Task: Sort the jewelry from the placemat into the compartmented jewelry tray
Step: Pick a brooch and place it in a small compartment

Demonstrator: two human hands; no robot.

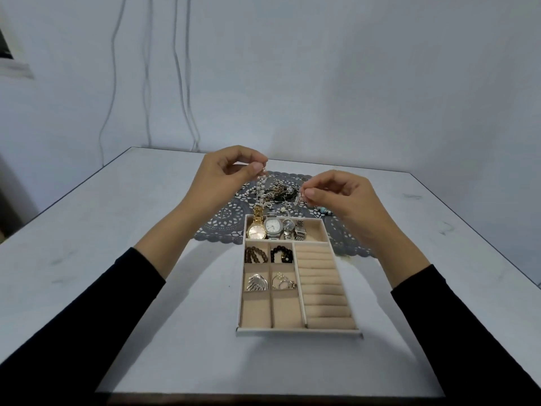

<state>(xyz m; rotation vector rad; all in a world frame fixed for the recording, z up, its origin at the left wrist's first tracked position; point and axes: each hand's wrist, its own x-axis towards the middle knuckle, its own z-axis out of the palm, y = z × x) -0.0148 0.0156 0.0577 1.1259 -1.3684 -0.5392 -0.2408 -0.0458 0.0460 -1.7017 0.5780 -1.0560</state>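
Looking down, I see both forearms reach forward from black sleeves, wrists lifted above the placemat (222, 222). My left hand (225, 174) is higher, thumb and forefinger pinching the top of a pale beaded chain (261, 183) that hangs to the jewelry pile (281, 191) on the mat. My right hand (342, 200) is lower, to the right, pinching a small silver piece (298, 199); I cannot tell whether it joins that chain. The other fingers curl loosely. The tray (298, 332) sits just near the mat, with watches (272, 228) in its far compartment and bracelets (256, 254) behind the brooch (257, 282).
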